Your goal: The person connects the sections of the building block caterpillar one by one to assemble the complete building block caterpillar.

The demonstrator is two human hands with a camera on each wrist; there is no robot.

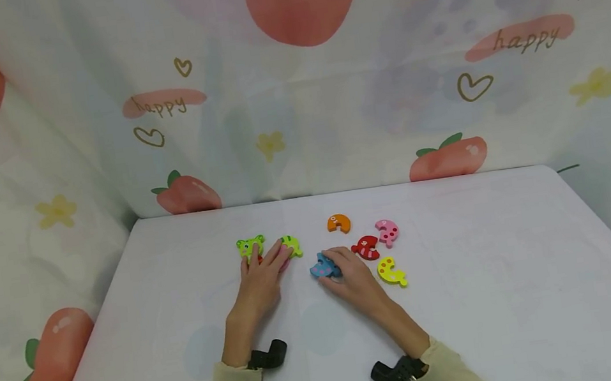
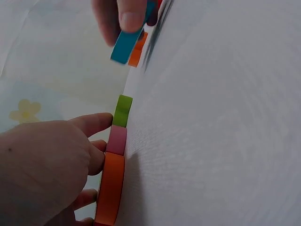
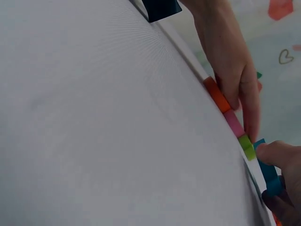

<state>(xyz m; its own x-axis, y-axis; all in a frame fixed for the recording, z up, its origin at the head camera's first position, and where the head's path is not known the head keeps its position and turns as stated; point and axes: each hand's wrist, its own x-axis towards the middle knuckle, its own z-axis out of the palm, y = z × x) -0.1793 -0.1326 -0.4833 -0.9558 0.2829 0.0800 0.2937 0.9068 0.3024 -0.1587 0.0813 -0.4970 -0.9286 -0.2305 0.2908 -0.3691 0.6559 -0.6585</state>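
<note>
My right hand (image 1: pixel 359 280) pinches a blue wooden piece with pink dots (image 1: pixel 324 267) between thumb and fingers; in the left wrist view the blue piece (image 2: pixel 126 47) tilts over the table. The fingers of my left hand (image 1: pixel 258 293) are spread, resting on a row of joined wooden pieces. A green head piece with a face (image 1: pixel 248 247) forms the row's left end, and a green striped piece (image 1: pixel 292 244) its right end. Between them, partly hidden by the left hand, are an orange piece (image 2: pixel 111 188) and a pink piece (image 2: pixel 117 140).
Beyond and right of my right hand lie an orange piece (image 1: pixel 339 222), a red piece (image 1: pixel 366 248), a pink spotted piece (image 1: pixel 389 231) and a yellow spotted piece (image 1: pixel 391 271). A printed curtain (image 1: pixel 333 135) rises behind the white table (image 1: pixel 499 294).
</note>
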